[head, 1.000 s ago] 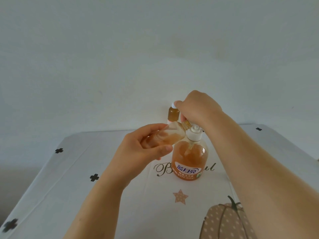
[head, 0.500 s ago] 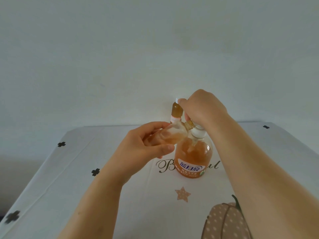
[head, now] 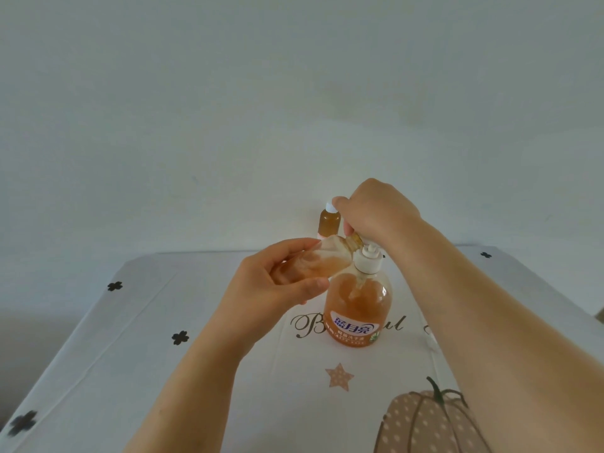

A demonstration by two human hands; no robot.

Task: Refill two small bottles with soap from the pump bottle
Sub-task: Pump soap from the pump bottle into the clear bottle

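Pinching the small clear bottle (head: 327,263) between thumb and fingers, the left hand (head: 271,289) holds it nearly level, mouth pointing right at the top of the pump bottle (head: 358,308), where the right hand (head: 376,210) curls over the pump.

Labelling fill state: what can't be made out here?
Head view:
- Nozzle of the orange soap pump bottle: covered by the right hand.
- Mouth of the small clear plastic bottle held by the left hand: behind that right hand.
- Base of the small amber white-capped bottle: partly behind the clear bottle.
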